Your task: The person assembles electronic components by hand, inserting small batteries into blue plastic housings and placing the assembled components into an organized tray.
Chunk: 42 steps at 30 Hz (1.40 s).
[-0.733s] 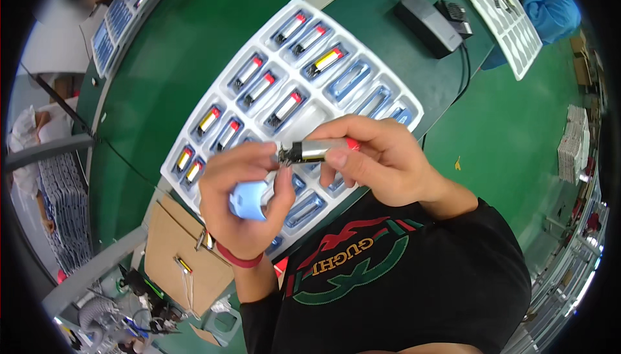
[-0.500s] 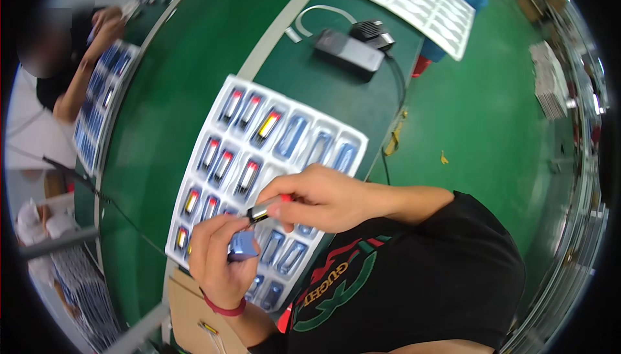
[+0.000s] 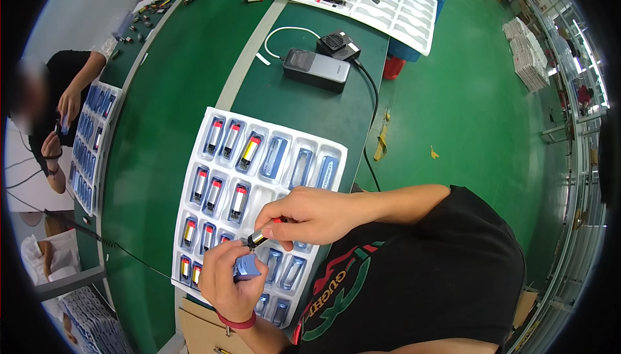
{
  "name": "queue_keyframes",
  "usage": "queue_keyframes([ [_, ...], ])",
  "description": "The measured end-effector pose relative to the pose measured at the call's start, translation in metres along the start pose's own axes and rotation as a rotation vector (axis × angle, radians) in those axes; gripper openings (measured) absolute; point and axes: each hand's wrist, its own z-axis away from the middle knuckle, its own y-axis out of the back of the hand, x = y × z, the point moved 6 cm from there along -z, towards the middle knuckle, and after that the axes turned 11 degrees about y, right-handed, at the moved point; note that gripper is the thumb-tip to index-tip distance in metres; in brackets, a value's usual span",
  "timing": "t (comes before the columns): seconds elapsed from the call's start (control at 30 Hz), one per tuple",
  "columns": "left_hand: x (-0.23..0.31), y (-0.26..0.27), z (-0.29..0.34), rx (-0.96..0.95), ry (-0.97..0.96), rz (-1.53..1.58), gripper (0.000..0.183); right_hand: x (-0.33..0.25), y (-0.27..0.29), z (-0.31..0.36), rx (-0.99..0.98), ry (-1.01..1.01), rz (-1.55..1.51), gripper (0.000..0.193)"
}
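Observation:
My left hand (image 3: pixel 223 281) is closed around a small blue plastic casing (image 3: pixel 247 267), whose end shows past the fingers. Between the thumb and fingers of my right hand (image 3: pixel 301 217) is a small silver battery (image 3: pixel 261 236) with a red end and a black part at its lower end. That lower end meets my left fingertips, just above the casing; whether they touch the battery is hard to tell. Both hands hover over a white compartment tray (image 3: pixel 264 197). On its left side, blue casings hold red-ended batteries; on its right, the blue casings (image 3: pixel 274 157) have none in them.
Beyond the tray lie a grey-and-black box-shaped device (image 3: pixel 315 69) and a black block (image 3: pixel 339 45) with a cable. Another white tray (image 3: pixel 414 25) with loose batteries stands at the far end. At left, a co-worker's hands (image 3: pixel 61 121) work beside a tray of blue casings.
The view has shifted, so the far tray shows more fully. My hands keep their holds, and the battery stays at my left fingertips. The co-worker's hands have come lower.

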Motion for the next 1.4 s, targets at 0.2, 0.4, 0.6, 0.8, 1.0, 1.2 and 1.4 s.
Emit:
queue_keyframes([
  [0.2,-0.005,0.004,0.005,-0.054,0.054,0.043,0.030,0.003,-0.007,-0.003,-0.074,0.002,-0.002,0.026],
  [0.4,-0.011,0.005,0.009,-0.091,0.198,0.122,0.026,0.002,-0.016,-0.003,-0.080,0.076,-0.008,0.025],
  [0.6,-0.024,-0.004,0.024,0.152,0.491,0.398,0.023,0.001,-0.022,-0.003,0.019,0.193,-0.023,0.027],
  [0.8,-0.030,-0.011,0.033,0.168,0.791,0.645,0.022,0.001,-0.024,-0.003,0.070,0.329,0.075,0.031],
  [1.0,-0.061,-0.026,0.040,0.270,0.530,1.672,0.055,0.019,-0.021,-0.015,0.208,0.158,0.255,0.030],
  [1.2,-0.073,-0.013,0.053,0.507,0.407,1.439,0.052,0.019,-0.016,-0.025,0.393,0.049,-0.436,0.032],
  [1.4,-0.068,0.007,0.065,0.539,0.225,1.354,0.047,-0.021,0.004,-0.030,0.297,0.323,-0.394,0.029],
])
